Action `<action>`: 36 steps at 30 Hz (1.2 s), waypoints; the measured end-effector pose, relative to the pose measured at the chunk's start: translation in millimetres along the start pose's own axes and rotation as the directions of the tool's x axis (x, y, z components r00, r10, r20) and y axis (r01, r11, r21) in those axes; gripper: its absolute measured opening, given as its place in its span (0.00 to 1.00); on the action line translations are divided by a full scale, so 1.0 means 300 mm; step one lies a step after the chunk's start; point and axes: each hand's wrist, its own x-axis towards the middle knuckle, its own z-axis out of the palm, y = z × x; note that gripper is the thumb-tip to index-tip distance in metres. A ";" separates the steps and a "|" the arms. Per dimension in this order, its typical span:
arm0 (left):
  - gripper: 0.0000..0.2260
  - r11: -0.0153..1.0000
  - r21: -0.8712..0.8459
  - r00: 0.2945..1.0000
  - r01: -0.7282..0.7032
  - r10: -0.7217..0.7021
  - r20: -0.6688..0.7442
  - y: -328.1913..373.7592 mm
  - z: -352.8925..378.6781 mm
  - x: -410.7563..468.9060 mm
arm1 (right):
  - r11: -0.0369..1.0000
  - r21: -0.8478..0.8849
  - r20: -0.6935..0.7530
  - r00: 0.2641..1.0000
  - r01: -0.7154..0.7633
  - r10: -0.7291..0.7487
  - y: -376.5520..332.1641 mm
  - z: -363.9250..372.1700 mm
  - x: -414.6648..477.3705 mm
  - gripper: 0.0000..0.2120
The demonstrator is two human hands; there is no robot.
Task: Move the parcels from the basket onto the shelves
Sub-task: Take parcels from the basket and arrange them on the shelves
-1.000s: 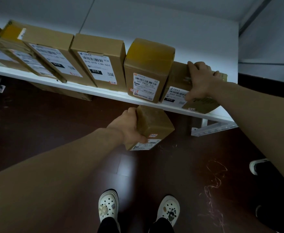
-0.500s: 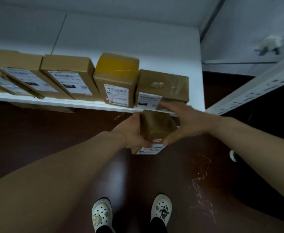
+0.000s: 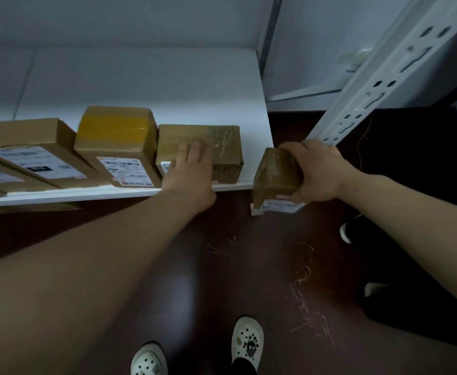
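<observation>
Left hand (image 3: 189,170) flat on a shelved parcel (image 3: 223,147), right hand (image 3: 320,171) round a small parcel (image 3: 276,173), white shelf (image 3: 255,136), dark floor (image 3: 222,280)

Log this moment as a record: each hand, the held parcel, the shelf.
left hand: rests on the rightmost shelved parcel
right hand: grips a small taped parcel, held at the shelf's right end, not set down
shelf: white, parcels in a row along its front edge
free spot: bare strip right of the rightmost shelved parcel
</observation>
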 end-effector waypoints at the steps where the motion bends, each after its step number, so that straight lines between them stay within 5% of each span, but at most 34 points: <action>1: 0.44 0.999 0.032 0.999 0.019 -0.020 0.029 -0.013 0.003 0.018 | 1.000 -0.005 -0.028 1.000 -0.003 0.003 0.001 0.003 0.010 0.50; 7: 0.42 0.990 0.138 0.975 -0.002 -0.029 0.222 -0.072 0.030 0.067 | 1.000 0.015 -0.114 0.993 0.011 -0.009 -0.036 0.025 0.066 0.49; 12: 0.39 0.984 0.175 0.971 -0.030 -0.013 0.240 -0.087 0.017 0.087 | 1.000 0.024 -0.123 0.992 0.008 -0.005 -0.061 0.031 0.121 0.45; 36: 0.20 0.970 0.236 0.998 0.065 -0.067 0.002 -0.032 0.082 0.086 | 0.995 0.082 -0.058 0.996 -0.065 0.070 -0.004 0.124 0.300 0.51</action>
